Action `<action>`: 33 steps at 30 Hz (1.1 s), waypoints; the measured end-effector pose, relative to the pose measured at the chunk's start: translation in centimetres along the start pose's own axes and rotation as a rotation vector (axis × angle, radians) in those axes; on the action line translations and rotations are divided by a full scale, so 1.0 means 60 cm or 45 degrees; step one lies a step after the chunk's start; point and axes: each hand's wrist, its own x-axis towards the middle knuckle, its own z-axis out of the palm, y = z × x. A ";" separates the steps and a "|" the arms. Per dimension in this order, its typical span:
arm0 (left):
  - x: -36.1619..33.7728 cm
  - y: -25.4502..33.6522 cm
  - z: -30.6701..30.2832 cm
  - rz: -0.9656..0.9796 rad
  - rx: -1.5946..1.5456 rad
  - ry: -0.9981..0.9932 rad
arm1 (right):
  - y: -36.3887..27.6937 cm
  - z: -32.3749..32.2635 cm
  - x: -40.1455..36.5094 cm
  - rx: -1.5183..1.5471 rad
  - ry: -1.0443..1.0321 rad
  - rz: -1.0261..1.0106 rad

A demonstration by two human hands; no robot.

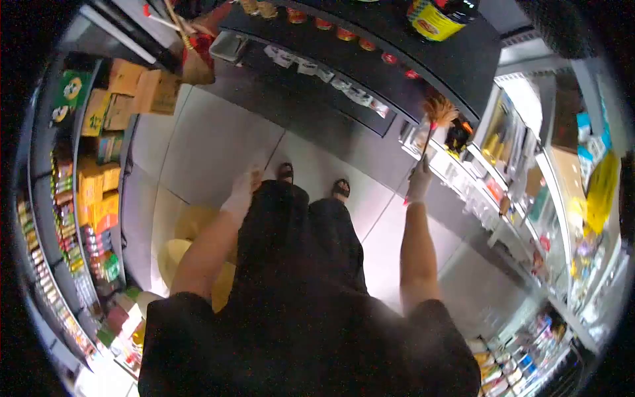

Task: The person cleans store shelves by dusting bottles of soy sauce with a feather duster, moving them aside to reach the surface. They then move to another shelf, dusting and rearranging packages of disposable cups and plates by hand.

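Note:
My right hand (419,180) is closed around the thin handle of a feather duster (440,112). The duster's brown feathers point away from me and overlap the corner of the dark shelf unit (370,126) and the lit shelves beside it. A red tip of the handle shows below the hand. My left hand (246,188) hangs low beside my left thigh, with nothing visible in it and its fingers loosely apart.
Small packets (317,71) and red-lidded jars (323,24) line the dark shelves ahead. Lit shelves (542,165) with hanging goods run along the right. Cartons (99,178) and bottles fill the left shelving. A yellow stool (175,258) stands at my left.

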 end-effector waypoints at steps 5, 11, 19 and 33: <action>-0.009 -0.143 -0.113 -0.215 -0.169 0.269 | 0.067 0.017 0.194 -0.167 -0.170 0.072; -0.068 -0.336 -0.075 -0.425 -0.094 0.281 | 0.161 -0.158 -0.102 -0.574 -0.218 -0.147; -0.062 -0.397 -0.004 -0.477 -0.056 0.129 | -0.052 -0.163 -0.137 -0.725 -0.359 0.181; -0.036 -0.498 -0.068 -0.510 -0.488 0.334 | -0.016 0.194 0.085 -0.646 -0.736 -0.382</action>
